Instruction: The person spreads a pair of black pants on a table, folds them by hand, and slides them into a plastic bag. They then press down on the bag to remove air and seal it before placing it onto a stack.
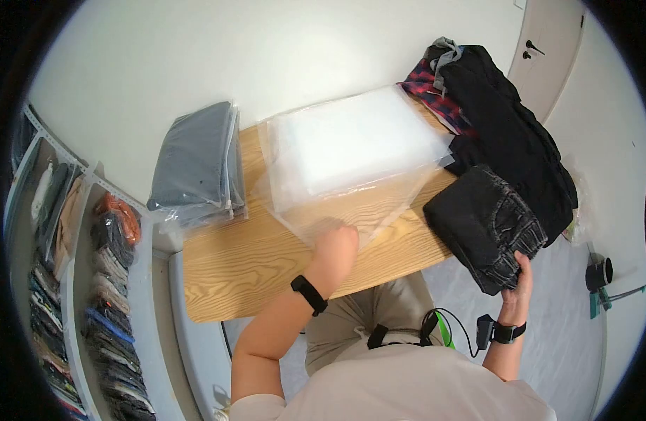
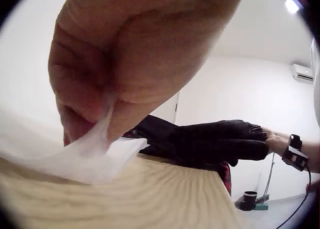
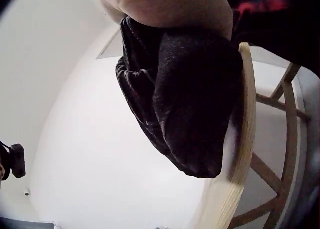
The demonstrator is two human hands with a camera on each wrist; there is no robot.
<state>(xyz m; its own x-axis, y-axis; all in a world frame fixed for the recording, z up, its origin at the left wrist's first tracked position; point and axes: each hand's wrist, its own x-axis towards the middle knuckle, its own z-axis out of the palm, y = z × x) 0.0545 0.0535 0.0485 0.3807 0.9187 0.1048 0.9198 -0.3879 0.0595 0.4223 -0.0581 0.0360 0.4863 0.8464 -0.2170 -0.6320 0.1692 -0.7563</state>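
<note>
My left hand [image 1: 337,251] pinches the near corner of a clear plastic bag [image 1: 361,203]. In the left wrist view its curled fingers bunch the translucent film [image 2: 95,154] just above the tabletop. A stack of white, translucent bags [image 1: 358,137] lies under and behind that corner. At the table's right edge, my right hand [image 1: 519,281] grips the near end of folded black jeans [image 1: 481,228], thumb on top. The right wrist view has the folded denim [image 3: 195,99] hanging beside the wooden table edge, with most fingers hidden.
Bagged grey garments [image 1: 193,158] are piled at the wooden table's [image 1: 232,288] back left. Black clothing [image 1: 512,126] and a plaid shirt [image 1: 435,98] lie at the right. Shelves of bagged clothes [image 1: 112,281] stand at far left. A dark bin [image 1: 599,274] stands at far right.
</note>
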